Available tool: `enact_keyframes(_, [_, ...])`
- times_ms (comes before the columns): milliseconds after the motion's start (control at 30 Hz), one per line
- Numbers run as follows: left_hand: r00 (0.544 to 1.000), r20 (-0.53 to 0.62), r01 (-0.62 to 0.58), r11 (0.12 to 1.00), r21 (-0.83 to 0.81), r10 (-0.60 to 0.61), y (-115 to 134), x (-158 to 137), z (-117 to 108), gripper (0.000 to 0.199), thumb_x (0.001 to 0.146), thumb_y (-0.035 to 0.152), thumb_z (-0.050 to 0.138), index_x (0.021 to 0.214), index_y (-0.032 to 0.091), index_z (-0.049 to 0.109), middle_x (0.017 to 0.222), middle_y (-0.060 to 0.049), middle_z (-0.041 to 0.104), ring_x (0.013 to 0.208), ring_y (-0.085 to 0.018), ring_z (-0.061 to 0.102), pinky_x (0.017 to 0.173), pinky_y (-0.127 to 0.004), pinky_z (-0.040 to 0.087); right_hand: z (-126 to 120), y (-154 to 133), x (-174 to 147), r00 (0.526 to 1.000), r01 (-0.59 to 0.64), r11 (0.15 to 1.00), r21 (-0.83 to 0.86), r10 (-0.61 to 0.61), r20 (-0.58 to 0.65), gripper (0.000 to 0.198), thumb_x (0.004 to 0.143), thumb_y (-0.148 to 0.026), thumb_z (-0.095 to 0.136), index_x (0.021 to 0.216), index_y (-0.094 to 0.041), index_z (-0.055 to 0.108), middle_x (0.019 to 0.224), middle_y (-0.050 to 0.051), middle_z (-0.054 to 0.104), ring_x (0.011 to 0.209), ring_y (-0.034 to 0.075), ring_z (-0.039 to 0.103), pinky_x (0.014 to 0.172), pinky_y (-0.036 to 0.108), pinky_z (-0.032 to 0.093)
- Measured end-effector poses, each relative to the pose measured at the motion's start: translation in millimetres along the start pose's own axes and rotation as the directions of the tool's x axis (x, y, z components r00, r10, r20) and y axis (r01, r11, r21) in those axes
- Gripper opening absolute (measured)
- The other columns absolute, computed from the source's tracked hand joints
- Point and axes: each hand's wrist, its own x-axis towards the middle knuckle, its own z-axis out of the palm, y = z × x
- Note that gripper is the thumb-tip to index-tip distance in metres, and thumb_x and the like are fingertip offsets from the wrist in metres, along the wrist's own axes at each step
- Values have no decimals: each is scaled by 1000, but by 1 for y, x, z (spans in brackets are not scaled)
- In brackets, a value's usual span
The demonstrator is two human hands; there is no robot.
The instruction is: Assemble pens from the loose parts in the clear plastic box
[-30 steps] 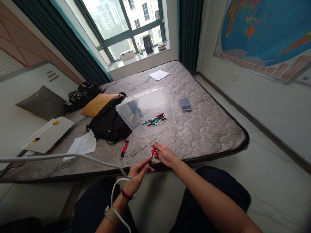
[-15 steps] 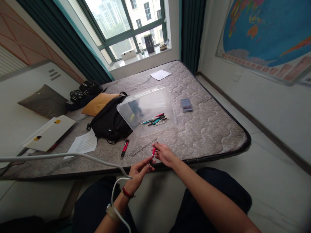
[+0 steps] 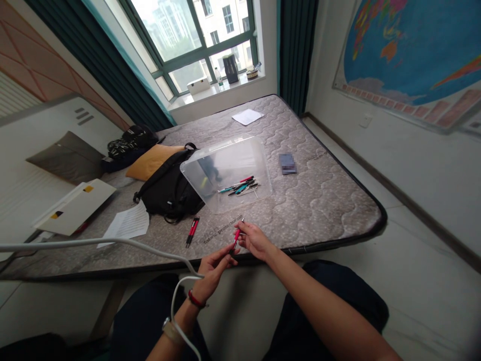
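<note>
A red pen [image 3: 236,237] is held between both hands over the near edge of the mattress [image 3: 319,210]. My left hand [image 3: 215,265] pinches its dark lower end. Higher up, the fingers of my right hand [image 3: 254,239] are closed around the red barrel, and a dark tip sticks out above them. Red and black pens [image 3: 193,231] lie together on the mattress to the left of my hands. Beyond my hands, a clear plastic bin [image 3: 210,200] lies with several pen parts [image 3: 244,186] in it, some black, teal, white and red.
A black backpack [image 3: 169,188] touches the bin's left side. Printed paper [image 3: 126,223] and a white box [image 3: 73,205] lie farther left. A blurred dark blue object [image 3: 287,164] is right of the bin. A grey cable [image 3: 112,241] crosses in front, over my left wrist.
Hardly anything differs. Both hands keep their hold on the red pen, and the view has shifted very slightly.
</note>
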Motion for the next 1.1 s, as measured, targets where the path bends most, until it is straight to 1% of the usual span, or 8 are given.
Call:
enact_keyframes(200, [1000, 16, -3, 1000, 20, 2, -3, 2, 0, 46, 89, 41, 61, 129, 18, 63, 115, -12, 73, 85, -19, 70, 80, -34, 56, -1, 1, 1, 1000, 12, 1000, -11, -12, -21, 32, 80, -44, 75, 91, -17, 62, 72, -1, 62, 56, 8, 54, 52, 18, 43])
enact_keyframes(567, [997, 78, 21, 998, 55, -26, 8, 17, -3, 46, 86, 41, 64, 125, 16, 66, 110, -12, 74, 83, -20, 70, 80, -34, 57, -10, 2, 9, 999, 37, 999, 33, -36, -37, 34, 75, -46, 78, 88, -18, 63, 69, -2, 62, 55, 8, 54, 49, 17, 43])
enact_keyframes(667, [994, 105, -15, 988, 151, -1, 15, 30, 2, 45, 87, 40, 62, 126, 18, 65, 113, -11, 73, 85, -20, 70, 82, -35, 57, -15, -6, 14, 985, 143, 988, 63, -136, -109, 35, 74, -47, 79, 89, -19, 64, 70, -2, 63, 53, 7, 53, 48, 17, 44])
enact_keyframes(767, [990, 134, -88, 959, 270, 53, 22, 57, 8, 45, 87, 39, 62, 127, 20, 64, 116, -10, 72, 87, -20, 71, 80, -34, 58, -23, -21, 21, 924, 316, 946, 71, -290, -248, 37, 72, -48, 79, 91, -20, 63, 71, -3, 63, 50, 6, 51, 47, 16, 43])
enact_keyframes(867, [987, 110, -149, 904, 400, 114, 30, 95, 10, 37, 87, 37, 59, 118, 18, 69, 109, -10, 74, 83, -20, 71, 75, -32, 58, -34, -36, 25, 855, 427, 904, 13, -399, -330, 38, 72, -51, 77, 91, -21, 63, 70, -4, 63, 49, 6, 50, 45, 16, 42])
enact_keyframes(933, [989, 90, -148, 845, 513, 118, 35, 123, 11, 34, 88, 36, 57, 114, 17, 70, 105, -10, 75, 78, -18, 71, 75, -31, 57, -41, -42, 25, 831, 449, 892, -50, -437, -344, 40, 73, -53, 76, 90, -21, 62, 69, -3, 63, 48, 6, 50, 45, 17, 42])
enact_keyframes(1033, [991, 97, -134, 711, 691, 92, 44, 158, 10, 32, 89, 33, 57, 112, 17, 71, 99, -8, 76, 76, -17, 71, 77, -29, 55, -50, -44, 25, 805, 456, 874, -170, -486, -341, 42, 74, -57, 72, 90, -20, 62, 70, -2, 64, 48, 8, 51, 44, 19, 41])
enact_keyframes(1100, [990, 120, -143, 576, 805, 78, 50, 179, 10, 30, 89, 30, 55, 112, 19, 71, 100, -6, 76, 83, -17, 70, 81, -27, 54, -54, -43, 28, 784, 463, 851, -248, -523, -334, 42, 76, -59, 70, 89, -19, 62, 69, -2, 64, 49, 8, 52, 44, 19, 41])
